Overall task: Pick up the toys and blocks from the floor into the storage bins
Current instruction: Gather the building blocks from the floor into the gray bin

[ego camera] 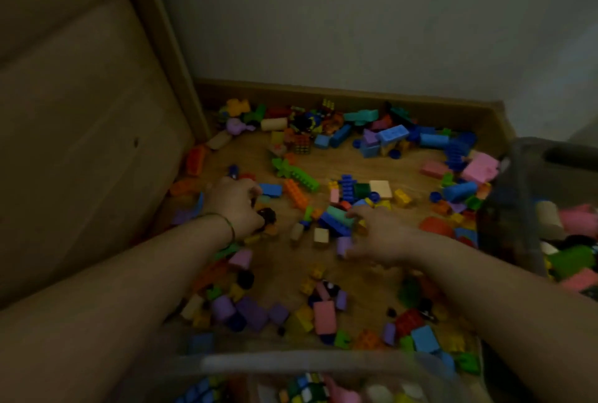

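Colourful plastic blocks [323, 176] lie scattered over the wooden floor [365, 276] in a dim corner. My left hand [234, 203] reaches down at the left, fingers curled round a small dark toy [267, 215] beside a blue block [271, 190]. My right hand [377, 236] spreads over a cluster at the centre, its fingers curled on a teal block [336, 213] and a blue block [333, 224], its thumb by a purple block [343, 245]. A clear storage bin [291, 362] with blocks in it stands at the bottom edge. A second bin [514, 208] holding blocks stands at the right.
A wooden cabinet side [81, 143] rises on the left and a wooden skirting board [323, 95] runs along the grey wall at the back. Blocks pile densely along the skirting and near the right bin. A bare floor patch lies below my right hand.
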